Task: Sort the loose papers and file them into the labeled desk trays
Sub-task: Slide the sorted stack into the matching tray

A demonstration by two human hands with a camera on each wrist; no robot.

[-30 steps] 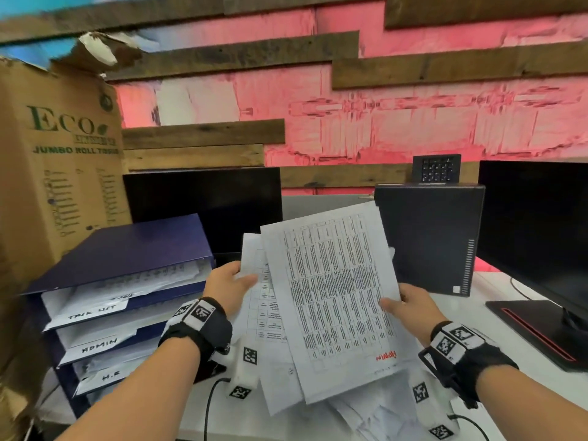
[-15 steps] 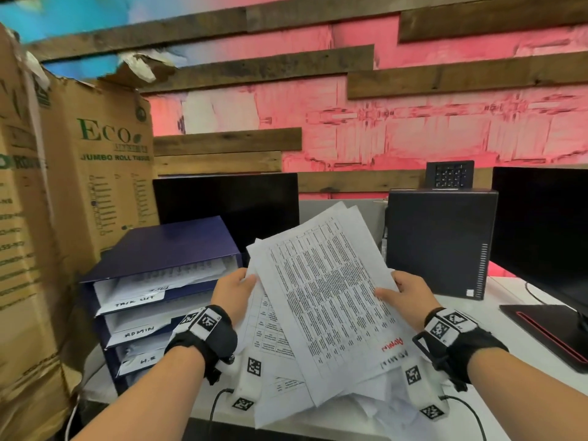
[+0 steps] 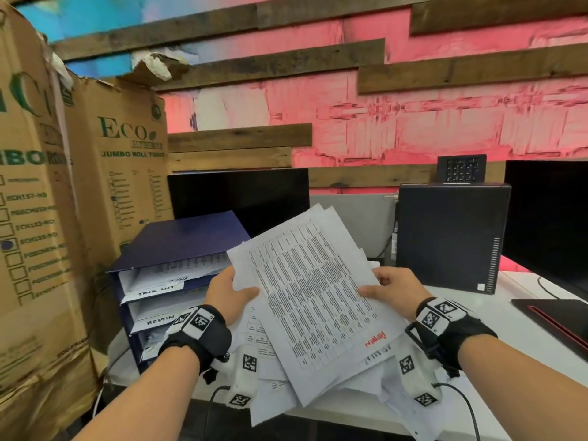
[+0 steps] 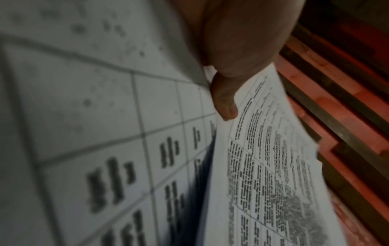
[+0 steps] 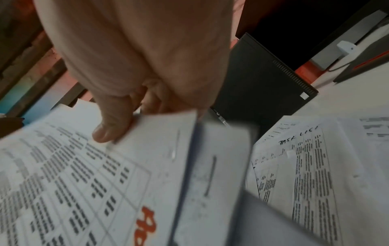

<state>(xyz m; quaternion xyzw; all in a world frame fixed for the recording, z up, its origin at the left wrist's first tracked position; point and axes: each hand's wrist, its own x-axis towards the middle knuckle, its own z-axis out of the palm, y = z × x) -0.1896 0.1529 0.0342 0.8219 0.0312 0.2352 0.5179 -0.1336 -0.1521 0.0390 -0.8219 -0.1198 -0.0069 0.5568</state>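
Observation:
I hold a stack of printed table sheets (image 3: 313, 297) up over the desk; the top sheet bears a red handwritten word near its lower edge. My left hand (image 3: 230, 294) pinches the stack's left edge, thumb (image 4: 224, 101) on top of the sheets (image 4: 269, 166). My right hand (image 3: 389, 288) pinches the right edge, thumb (image 5: 111, 123) on the top sheet (image 5: 69, 174). More loose papers (image 3: 375, 396) lie under the stack on the desk; one (image 5: 305, 166) reads "TASK LIST". The blue stacked trays (image 3: 171, 281) stand at the left, with labels "TASK LIST" and "ADMIN" and a third hidden by my wrist.
Tall cardboard boxes (image 3: 121, 173) stand left of the trays. A dark monitor (image 3: 238, 198) sits behind them, a black computer case (image 3: 451, 237) behind my right hand, another monitor (image 3: 550, 218) at far right. The white desk (image 3: 515, 323) has cables near its front edge.
The view has swung left, showing more of the boxes. The stack has tilted, its top leaning left toward the trays. Both hands keep their hold on it.

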